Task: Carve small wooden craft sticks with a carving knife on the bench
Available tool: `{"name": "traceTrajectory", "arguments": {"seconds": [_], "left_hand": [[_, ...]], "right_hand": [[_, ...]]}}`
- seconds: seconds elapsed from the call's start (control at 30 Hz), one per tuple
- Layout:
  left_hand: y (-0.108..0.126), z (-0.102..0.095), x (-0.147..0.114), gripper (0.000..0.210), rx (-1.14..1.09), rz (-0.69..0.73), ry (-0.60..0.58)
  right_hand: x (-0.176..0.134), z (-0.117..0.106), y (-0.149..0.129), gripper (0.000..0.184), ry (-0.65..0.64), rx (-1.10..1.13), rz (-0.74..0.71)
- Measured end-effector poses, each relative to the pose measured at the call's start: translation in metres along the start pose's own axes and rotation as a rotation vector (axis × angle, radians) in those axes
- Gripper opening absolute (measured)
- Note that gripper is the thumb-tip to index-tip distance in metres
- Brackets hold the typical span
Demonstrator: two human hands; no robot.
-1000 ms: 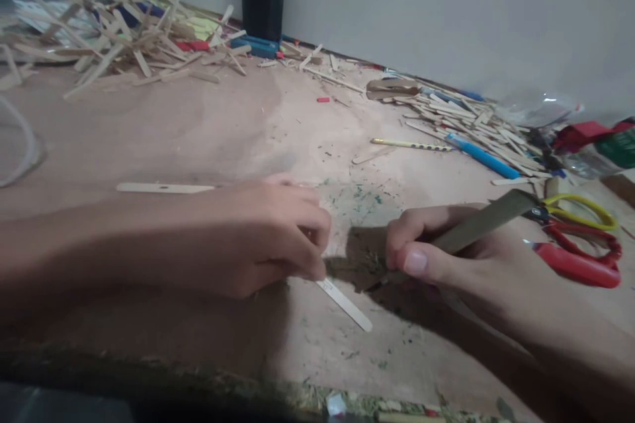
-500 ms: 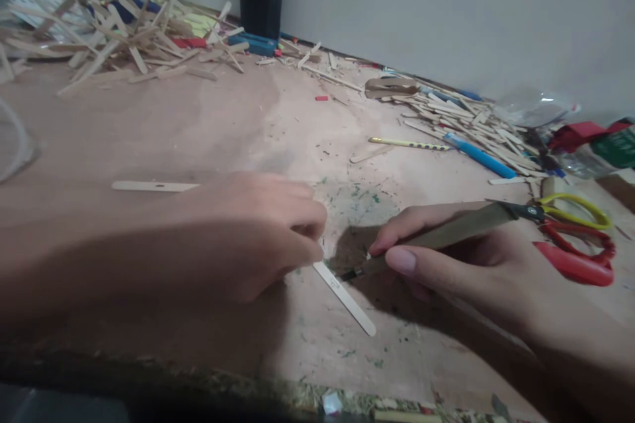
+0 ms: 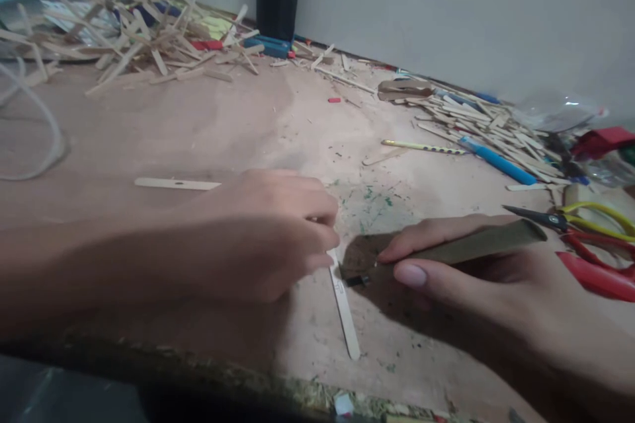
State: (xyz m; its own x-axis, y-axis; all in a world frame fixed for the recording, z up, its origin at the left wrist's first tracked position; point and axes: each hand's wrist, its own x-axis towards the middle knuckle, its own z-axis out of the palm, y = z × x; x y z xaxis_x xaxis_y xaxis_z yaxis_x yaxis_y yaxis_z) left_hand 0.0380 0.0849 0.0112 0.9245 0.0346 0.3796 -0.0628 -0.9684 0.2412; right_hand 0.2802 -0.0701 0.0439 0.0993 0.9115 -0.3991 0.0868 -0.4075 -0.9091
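Note:
My left hand (image 3: pixel 278 231) is closed, its fingertips pinching the upper end of a popsicle stick (image 3: pixel 346 317) against the table. The stick slants down toward the front edge and has small marks drawn near its middle. In my right hand (image 3: pixel 461 277) is a craft knife with a flat olive-brown handle (image 3: pixel 476 243), gripped like a pen. Its dark tip meets or nearly meets the stick at the drawn marks; exact contact is hard to make out. Another popsicle stick (image 3: pixel 173 184) with a small dark slot lies behind my left forearm, partly hidden by the hand.
Scissors (image 3: pixel 560 219) with yellow and red handles lie beside my right hand. Loose sticks are heaped at the back left (image 3: pixel 143 39) and back right (image 3: pixel 481 119). A blue pen-like tool (image 3: pixel 501 160) and a yellow pencil (image 3: pixel 421 147) lie ahead. The table's front edge (image 3: pixel 278 390) is rough.
The held stick has turned, its near end swinging left so it points more straight toward the front edge. The knife tip stays at the marks. The whole view has shifted slightly.

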Motion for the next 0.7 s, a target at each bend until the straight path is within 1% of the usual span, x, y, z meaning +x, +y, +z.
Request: {"name": "traceTrajectory", "arguments": {"seconds": [0.07, 0.1, 0.23, 0.3, 0.33, 0.43, 0.5, 0.53, 0.6, 0.67, 0.7], "left_hand": [[0.009, -0.002, -0.001, 0.018, -0.003, -0.008, -0.018], [0.014, -0.002, -0.002, 0.016, 0.009, -0.013, -0.025], [0.026, 0.003, -0.006, 0.027, 0.090, 0.002, 0.027], [0.028, 0.004, -0.006, 0.030, 0.118, 0.004, 0.022], [0.028, 0.004, -0.006, 0.030, 0.117, 0.003, 0.020], [0.028, 0.002, -0.005, 0.024, 0.087, -0.013, -0.003], [0.028, 0.002, -0.005, 0.026, 0.074, -0.042, -0.029], [0.028, 0.002, -0.004, 0.032, 0.072, -0.055, -0.030], [0.029, 0.003, -0.004, 0.044, 0.065, -0.066, -0.011], [0.031, 0.005, -0.003, 0.049, 0.065, -0.069, 0.002], [0.032, 0.005, -0.003, 0.049, 0.072, -0.073, 0.007]], "right_hand": [[-0.001, 0.002, -0.002, 0.048, -0.002, -0.009, -0.012], [-0.001, 0.001, -0.002, 0.045, -0.010, -0.033, -0.036], [0.000, -0.007, 0.002, 0.021, -0.072, -0.147, -0.202], [0.000, -0.008, 0.001, 0.014, -0.039, -0.170, -0.240], [-0.001, -0.008, 0.000, 0.014, -0.010, -0.167, -0.241], [-0.004, -0.007, -0.006, 0.024, 0.053, -0.153, -0.208], [-0.007, -0.009, -0.009, 0.030, 0.066, -0.214, -0.207], [-0.009, -0.011, -0.009, 0.035, 0.089, -0.279, -0.224], [-0.015, -0.018, -0.006, 0.050, 0.205, -0.481, -0.325], [-0.023, -0.025, -0.001, 0.061, 0.343, -0.699, -0.445], [-0.027, -0.028, 0.002, 0.062, 0.379, -0.788, -0.474]]}}
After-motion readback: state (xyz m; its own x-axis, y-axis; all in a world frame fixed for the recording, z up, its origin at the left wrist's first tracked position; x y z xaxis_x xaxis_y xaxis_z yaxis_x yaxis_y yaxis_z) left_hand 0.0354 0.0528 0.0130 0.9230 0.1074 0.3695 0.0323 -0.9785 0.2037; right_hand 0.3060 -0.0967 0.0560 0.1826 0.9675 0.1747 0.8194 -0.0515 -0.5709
